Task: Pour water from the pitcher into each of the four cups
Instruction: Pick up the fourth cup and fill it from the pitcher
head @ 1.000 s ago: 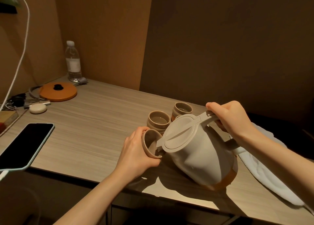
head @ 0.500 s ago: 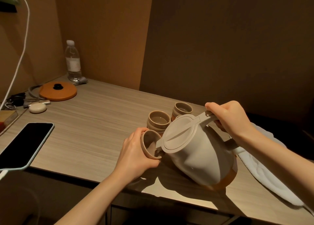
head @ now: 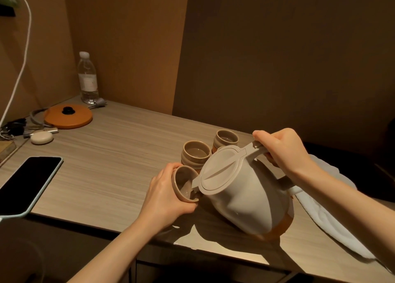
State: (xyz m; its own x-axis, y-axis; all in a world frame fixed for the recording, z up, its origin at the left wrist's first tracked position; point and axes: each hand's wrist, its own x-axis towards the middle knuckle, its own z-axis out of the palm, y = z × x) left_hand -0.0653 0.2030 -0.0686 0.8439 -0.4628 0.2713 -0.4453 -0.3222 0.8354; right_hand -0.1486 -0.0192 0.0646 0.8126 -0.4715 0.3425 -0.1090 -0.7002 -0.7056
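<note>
A white pitcher with a beige lid and an orange base is tipped to the left over the table. My right hand grips its handle at the top. The spout sits inside a beige cup, which my left hand holds tilted toward the pitcher. Water shows in the bottom of that cup. Two more beige cups stand upright behind it: one just beyond my left hand, another farther back. Both hold some water. A fourth cup is not visible.
A wooden table fills the view, with its front edge near me. A black phone lies at the left edge. An orange lid, a water bottle, keys and a small white case sit at the back left. A white cloth lies at the right.
Barely anything has moved. The pitcher and the held cup stay together in the same place, with the pitcher tipped a touch further.
</note>
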